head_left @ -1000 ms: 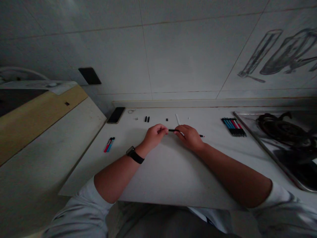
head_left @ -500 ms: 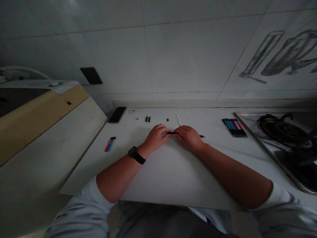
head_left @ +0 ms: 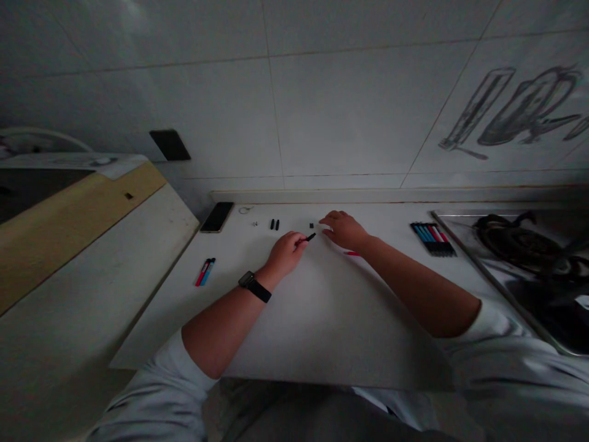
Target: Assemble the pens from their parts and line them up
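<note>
Rod (head_left: 311, 237), black, slim and straight, pinched between thumb and bent fingers of the left hand (head_left: 283, 253); jutting past the fingertips toward the right hand (head_left: 345, 229), not touching it. At the right hand, fingers loosely curved and a little parted; cannot tell whether gripping anything. Just left of those fingers, flat black square (head_left: 311, 225). Beside the right wrist, partly hidden, red stick (head_left: 352, 253). Behind the left hand, two round-ended black caps (head_left: 277, 224), side by side on smooth, pale bench (head_left: 304, 331).
</note>
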